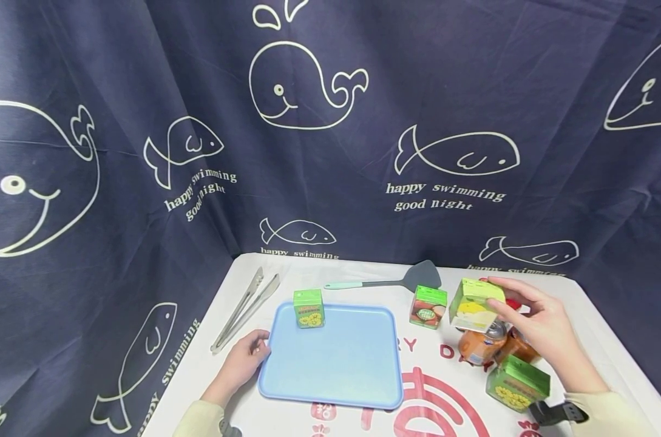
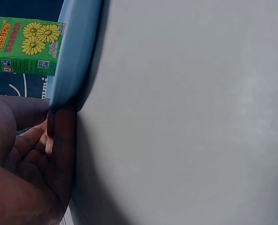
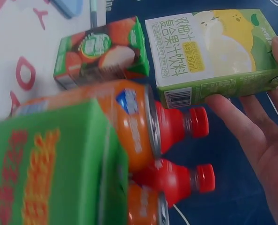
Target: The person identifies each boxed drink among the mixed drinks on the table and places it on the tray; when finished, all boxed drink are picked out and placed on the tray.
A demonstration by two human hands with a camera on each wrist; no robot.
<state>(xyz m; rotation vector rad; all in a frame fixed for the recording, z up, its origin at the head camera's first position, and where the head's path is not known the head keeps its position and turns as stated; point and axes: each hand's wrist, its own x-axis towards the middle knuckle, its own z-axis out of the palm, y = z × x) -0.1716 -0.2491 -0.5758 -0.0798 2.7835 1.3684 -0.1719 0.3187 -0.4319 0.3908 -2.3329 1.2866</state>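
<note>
My right hand [image 1: 543,325] grips a yellow-green juice carton [image 1: 474,306] with a lemon-like fruit picture, raised above the orange cans. The right wrist view shows the fingers around the end of this juice carton [image 3: 209,51]. At the left edge of the blue tray [image 1: 330,358], my left hand [image 1: 245,358] pinches the rim, thumb above and fingers below, as the left wrist view shows. One green drink carton with yellow flowers [image 1: 309,309] stands upright on the tray at its back left corner.
Right of the tray stand a carton with red-brown fruit pictures [image 1: 428,308], orange cans [image 1: 480,347], red-capped bottles [image 3: 200,122] and another green flower carton [image 1: 518,383]. Metal tongs [image 1: 245,312] lie at the left, a spatula [image 1: 385,283] behind the tray. A dark curtain [image 1: 330,176] hangs behind.
</note>
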